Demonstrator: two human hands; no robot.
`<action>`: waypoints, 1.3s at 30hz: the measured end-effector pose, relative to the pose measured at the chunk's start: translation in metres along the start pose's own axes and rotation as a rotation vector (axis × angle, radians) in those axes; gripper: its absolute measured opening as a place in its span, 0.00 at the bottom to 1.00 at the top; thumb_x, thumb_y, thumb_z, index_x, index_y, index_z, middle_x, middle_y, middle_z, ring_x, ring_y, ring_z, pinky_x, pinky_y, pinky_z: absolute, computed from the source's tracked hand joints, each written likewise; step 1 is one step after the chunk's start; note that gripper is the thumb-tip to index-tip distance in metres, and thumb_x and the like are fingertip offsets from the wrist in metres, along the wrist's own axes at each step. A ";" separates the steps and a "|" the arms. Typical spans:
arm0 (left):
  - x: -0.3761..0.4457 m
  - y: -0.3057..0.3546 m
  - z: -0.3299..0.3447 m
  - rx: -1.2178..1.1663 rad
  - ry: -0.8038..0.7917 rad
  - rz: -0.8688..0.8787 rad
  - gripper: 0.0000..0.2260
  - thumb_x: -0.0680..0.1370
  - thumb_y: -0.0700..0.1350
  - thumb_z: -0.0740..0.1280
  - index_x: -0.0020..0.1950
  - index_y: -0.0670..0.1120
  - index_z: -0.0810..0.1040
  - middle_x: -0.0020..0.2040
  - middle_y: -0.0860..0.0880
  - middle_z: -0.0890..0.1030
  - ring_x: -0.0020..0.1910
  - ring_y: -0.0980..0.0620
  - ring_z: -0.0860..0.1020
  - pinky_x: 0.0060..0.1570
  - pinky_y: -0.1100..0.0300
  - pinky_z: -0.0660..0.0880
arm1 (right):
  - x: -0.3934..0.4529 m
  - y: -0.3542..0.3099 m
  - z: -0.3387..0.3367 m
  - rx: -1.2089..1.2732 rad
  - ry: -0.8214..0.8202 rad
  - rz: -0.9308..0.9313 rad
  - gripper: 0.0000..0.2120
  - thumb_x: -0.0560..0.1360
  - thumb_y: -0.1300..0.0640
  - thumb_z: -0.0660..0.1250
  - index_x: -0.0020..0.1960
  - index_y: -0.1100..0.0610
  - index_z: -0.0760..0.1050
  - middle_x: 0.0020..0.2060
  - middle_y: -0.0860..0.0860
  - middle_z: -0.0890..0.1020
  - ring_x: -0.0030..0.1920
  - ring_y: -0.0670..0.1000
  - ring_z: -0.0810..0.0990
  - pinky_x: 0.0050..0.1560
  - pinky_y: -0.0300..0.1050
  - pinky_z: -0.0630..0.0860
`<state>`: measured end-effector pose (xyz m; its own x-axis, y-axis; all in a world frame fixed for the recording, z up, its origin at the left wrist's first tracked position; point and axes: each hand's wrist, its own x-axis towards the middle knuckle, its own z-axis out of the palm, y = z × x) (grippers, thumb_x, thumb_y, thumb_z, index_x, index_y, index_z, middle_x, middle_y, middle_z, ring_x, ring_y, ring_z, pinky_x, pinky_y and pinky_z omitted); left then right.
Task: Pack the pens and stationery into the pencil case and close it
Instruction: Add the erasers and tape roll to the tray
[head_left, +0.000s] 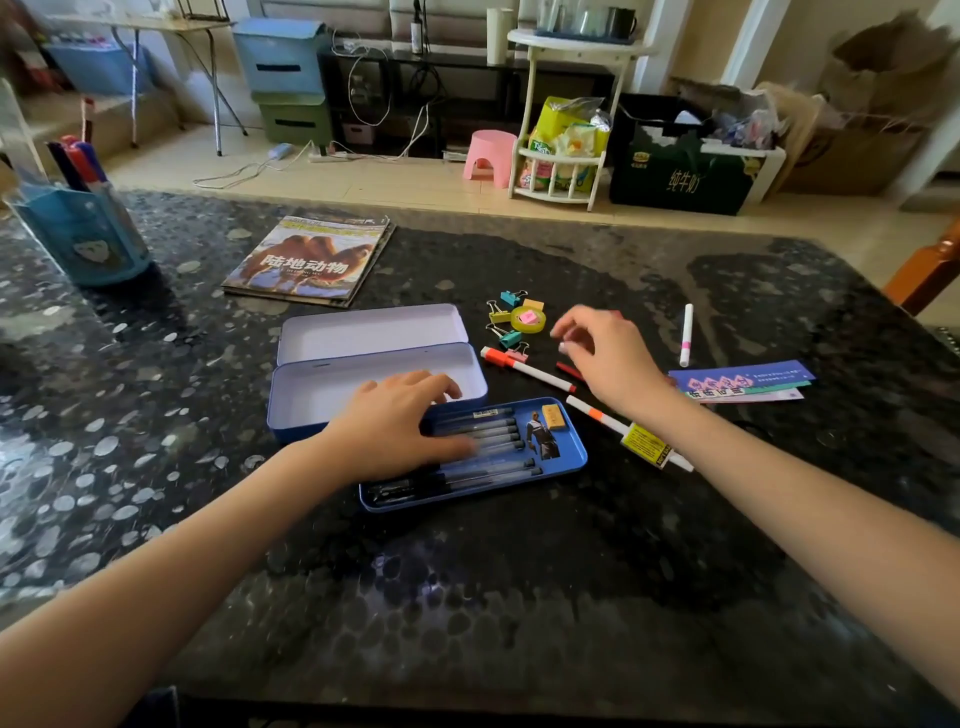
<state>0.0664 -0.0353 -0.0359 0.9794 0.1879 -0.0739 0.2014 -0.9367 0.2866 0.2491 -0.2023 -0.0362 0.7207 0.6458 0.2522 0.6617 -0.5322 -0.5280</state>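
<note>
One blue metal pencil case (332, 410), hinged lid open, pale interior bare, at the centre of the dark speckled stone counter (519, 597). One shallow blue metal insert tray (574, 451), lying just near-right of the case and touching its front edge; contents: a row of black-capped clear-barrel pens (488, 470), count uncertain under the hand, one small yellow eraser block (554, 417) and one figure sticker (540, 435) at the right end. Loose on the counter right of the case: three white marker pens, one with an orange cap (524, 369), one with an orange band and yellow label (631, 434), one with a pink band (686, 335) farther right; one red pen (569, 370), mostly hidden by the right hand; one yellow-green roll of tape (528, 319); four or so coloured binder clips (506, 322) clustered around the roll; a fanned stack of printed paper bookmarks (743, 382) at far right. One animal magazine (311, 260) beyond the case; one blue pen holder (88, 234) with markers at far left. Left hand (402, 423) rests flat across the tray's left part and the case's front wall, fingers straight, gripping nothing. Right hand (602, 353) hovers above the red pen, fingers loosely curled, empty.
</note>
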 end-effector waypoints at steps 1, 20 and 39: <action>-0.001 0.002 -0.001 0.034 -0.077 0.020 0.36 0.67 0.71 0.62 0.69 0.56 0.62 0.66 0.55 0.68 0.62 0.54 0.68 0.61 0.54 0.64 | 0.013 0.000 0.001 -0.045 -0.009 0.006 0.12 0.77 0.65 0.62 0.57 0.54 0.76 0.53 0.54 0.79 0.54 0.52 0.77 0.53 0.45 0.75; 0.001 -0.005 0.008 0.162 -0.146 0.153 0.46 0.65 0.73 0.63 0.76 0.59 0.44 0.69 0.54 0.61 0.65 0.51 0.59 0.65 0.53 0.57 | 0.087 0.025 0.010 -0.482 -0.194 -0.030 0.12 0.77 0.60 0.63 0.60 0.57 0.71 0.55 0.57 0.76 0.52 0.57 0.76 0.51 0.52 0.75; -0.001 0.002 0.007 0.193 -0.128 0.120 0.46 0.65 0.74 0.61 0.76 0.60 0.44 0.71 0.54 0.61 0.67 0.50 0.60 0.66 0.53 0.57 | -0.047 -0.007 -0.028 -0.284 -0.612 -0.233 0.16 0.74 0.56 0.70 0.61 0.51 0.78 0.48 0.45 0.74 0.48 0.43 0.74 0.54 0.41 0.73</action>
<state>0.0652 -0.0390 -0.0418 0.9836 0.0450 -0.1746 0.0655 -0.9914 0.1135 0.2163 -0.2440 -0.0211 0.3636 0.9072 -0.2118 0.8728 -0.4112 -0.2630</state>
